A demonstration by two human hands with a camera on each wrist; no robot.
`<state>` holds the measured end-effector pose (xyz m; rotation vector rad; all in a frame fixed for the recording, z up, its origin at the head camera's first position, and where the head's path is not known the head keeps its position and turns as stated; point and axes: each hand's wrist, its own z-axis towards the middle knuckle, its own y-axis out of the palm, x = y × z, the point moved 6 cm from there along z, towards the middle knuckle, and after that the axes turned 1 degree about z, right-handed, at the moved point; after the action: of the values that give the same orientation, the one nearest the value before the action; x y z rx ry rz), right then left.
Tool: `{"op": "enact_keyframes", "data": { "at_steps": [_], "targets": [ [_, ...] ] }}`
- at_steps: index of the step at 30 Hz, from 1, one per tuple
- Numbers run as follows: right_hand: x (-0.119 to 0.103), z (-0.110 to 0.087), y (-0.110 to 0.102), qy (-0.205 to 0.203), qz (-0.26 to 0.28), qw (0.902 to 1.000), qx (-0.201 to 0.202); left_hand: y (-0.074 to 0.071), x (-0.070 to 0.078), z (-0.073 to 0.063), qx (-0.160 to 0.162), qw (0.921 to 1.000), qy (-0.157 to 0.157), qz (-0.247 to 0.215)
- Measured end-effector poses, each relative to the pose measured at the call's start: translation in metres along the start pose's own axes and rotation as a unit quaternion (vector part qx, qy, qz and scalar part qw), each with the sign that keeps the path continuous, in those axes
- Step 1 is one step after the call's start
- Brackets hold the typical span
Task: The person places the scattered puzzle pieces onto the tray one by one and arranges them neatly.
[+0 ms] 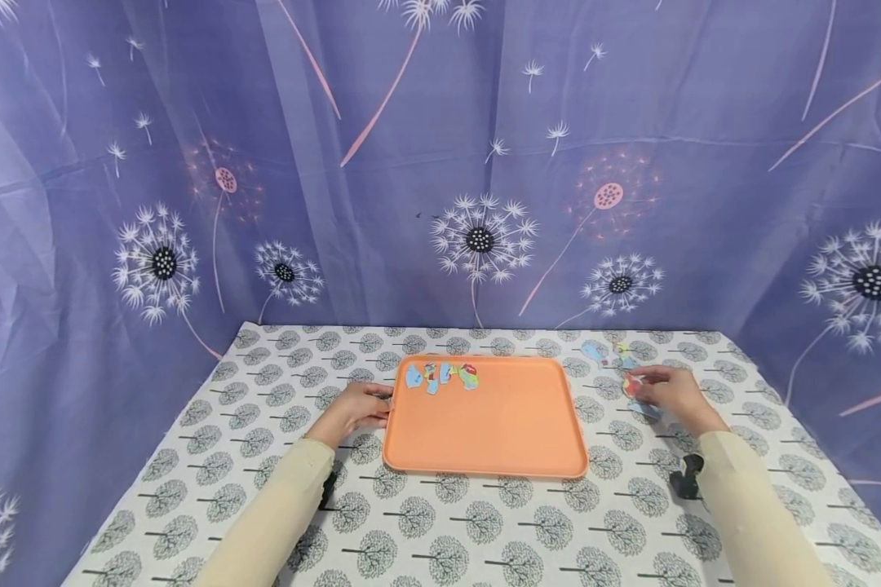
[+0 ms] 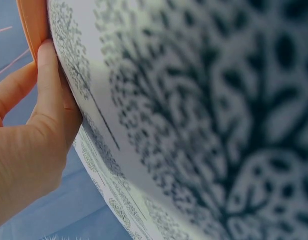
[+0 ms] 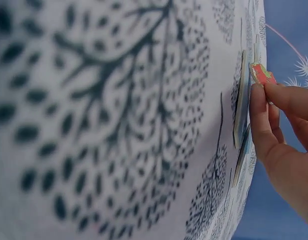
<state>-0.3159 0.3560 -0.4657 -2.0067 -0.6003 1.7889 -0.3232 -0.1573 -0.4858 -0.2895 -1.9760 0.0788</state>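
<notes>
Orange tray (image 1: pixel 499 424) mid tabletop (image 1: pixel 484 522), few coloured pcs (image 1: pixel 413 376) in its far-left pt. L hand (image 1: pixel 356 410) grips its left rim; R hand (image 1: pixel 673 395), right of tray, pinches a red pc (image 3: pixel 262 74) (bit of green too), loose pcs (image 1: pixel 594 351) nearby.

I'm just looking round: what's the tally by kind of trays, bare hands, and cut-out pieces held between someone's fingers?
Trays: 1 (orange tray)
Bare hands: 2 (left hand, right hand)
Held pieces: 1 (mostly red piece)
Total: 4
</notes>
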Motion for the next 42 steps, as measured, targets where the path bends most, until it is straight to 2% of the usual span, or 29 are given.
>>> {"op": "enact_keyframes", "data": {
  "at_steps": [10, 17, 20, 26, 34, 42],
  "targets": [
    [-0.017, -0.001, 0.005, -0.008, 0.007, 0.9999, -0.008, 0.0, 0.001, 0.0, -0.004, 1.0, 0.002, 0.003],
    [-0.027, 0.008, 0.014, -0.005, 0.027, 0.9996, -0.01, -0.001, 0.002, -0.001, -0.002, 1.0, 0.001, 0.008],
    [-0.034, 0.01, 0.02, -0.01, 0.023, 0.9994, -0.023, -0.001, 0.002, -0.002, -0.002, 0.9999, -0.001, 0.012],
    [-0.049, 0.016, 0.034, -0.01, 0.069, 0.9965, -0.046, -0.002, 0.002, -0.002, 0.001, 0.9999, -0.008, 0.015],
    [-0.066, 0.033, 0.053, -0.014, 0.092, 0.9952, -0.03, -0.001, 0.003, -0.001, 0.001, 0.9998, -0.005, 0.018],
    [-0.083, 0.043, 0.076, -0.025, 0.14, 0.9891, -0.039, -0.001, 0.001, 0.0, 0.003, 0.9998, -0.007, 0.019]
  ]
}}
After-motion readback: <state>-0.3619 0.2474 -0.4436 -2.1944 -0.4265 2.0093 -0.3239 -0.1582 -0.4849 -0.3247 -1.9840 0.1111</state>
